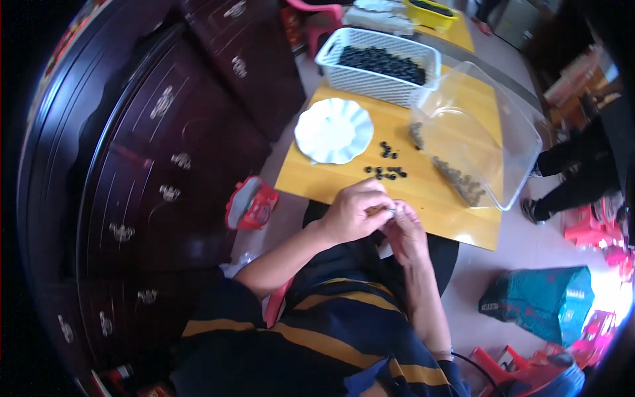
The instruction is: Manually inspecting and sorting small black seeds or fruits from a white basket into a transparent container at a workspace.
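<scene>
My left hand (354,212) and my right hand (408,233) meet over my lap, at the near edge of the wooden table (311,178). Their fingers are pinched together around something small. A pale, shiny bit shows between the fingertips, too small to name. Just beyond my hands, several small round black pieces (391,174) lie loose on the tabletop. To their left sits a white plate (334,131) with a scalloped rim. On the right, a clear plastic bin (493,116) stands tilted, with small brownish pieces (461,182) along its lower side.
A white lattice basket (370,89) full of black pieces (380,63) stands at the table's far side. Dark wooden cabinets (159,172) line the left, near a red container (254,206). A teal bag (539,301) is on the floor at right; another person's legs (569,175) stand beyond.
</scene>
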Motion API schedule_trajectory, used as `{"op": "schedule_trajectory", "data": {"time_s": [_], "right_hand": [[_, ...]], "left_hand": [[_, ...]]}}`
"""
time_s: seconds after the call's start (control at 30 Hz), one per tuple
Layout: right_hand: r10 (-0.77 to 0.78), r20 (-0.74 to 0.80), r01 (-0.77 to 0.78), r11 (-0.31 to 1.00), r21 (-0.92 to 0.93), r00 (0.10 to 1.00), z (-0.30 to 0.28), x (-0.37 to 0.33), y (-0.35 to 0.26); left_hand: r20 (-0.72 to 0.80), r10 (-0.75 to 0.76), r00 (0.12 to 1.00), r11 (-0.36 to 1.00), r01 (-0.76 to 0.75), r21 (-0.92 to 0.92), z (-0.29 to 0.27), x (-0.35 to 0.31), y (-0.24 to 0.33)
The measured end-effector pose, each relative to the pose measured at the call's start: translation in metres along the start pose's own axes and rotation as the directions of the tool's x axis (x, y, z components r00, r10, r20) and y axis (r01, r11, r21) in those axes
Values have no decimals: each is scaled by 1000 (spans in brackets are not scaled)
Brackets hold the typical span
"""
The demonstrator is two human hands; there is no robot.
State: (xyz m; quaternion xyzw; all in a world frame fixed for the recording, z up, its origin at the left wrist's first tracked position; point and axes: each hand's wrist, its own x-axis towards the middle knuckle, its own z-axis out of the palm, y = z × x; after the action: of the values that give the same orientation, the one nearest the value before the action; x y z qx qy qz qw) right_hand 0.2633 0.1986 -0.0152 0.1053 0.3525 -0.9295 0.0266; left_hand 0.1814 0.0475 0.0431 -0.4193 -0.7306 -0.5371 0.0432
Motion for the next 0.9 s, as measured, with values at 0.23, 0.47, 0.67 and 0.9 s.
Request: {"op": "schedule_trajectory", "data": {"time_s": [0.23, 0.47, 0.67, 0.9], "right_hand": [[90, 97, -89, 996, -16, 991, -10, -4, -5], [104, 78, -82, 966, -247, 992, -7, -6, -8], [85, 62, -52, 909, -413, 994, -18, 2, -15], [37, -66, -62, 902, -428, 997, 9, 1, -7]], "left_hand": [[-59, -54, 997, 998, 51, -47, 8, -17, -3], [-124, -49, 991, 999, 46, -25, 10, -30, -2], [-216, 59, 974, 987, -25, 157, 7, -35, -3], [-276, 85, 957, 981, -32, 190, 9, -39, -14]]}}
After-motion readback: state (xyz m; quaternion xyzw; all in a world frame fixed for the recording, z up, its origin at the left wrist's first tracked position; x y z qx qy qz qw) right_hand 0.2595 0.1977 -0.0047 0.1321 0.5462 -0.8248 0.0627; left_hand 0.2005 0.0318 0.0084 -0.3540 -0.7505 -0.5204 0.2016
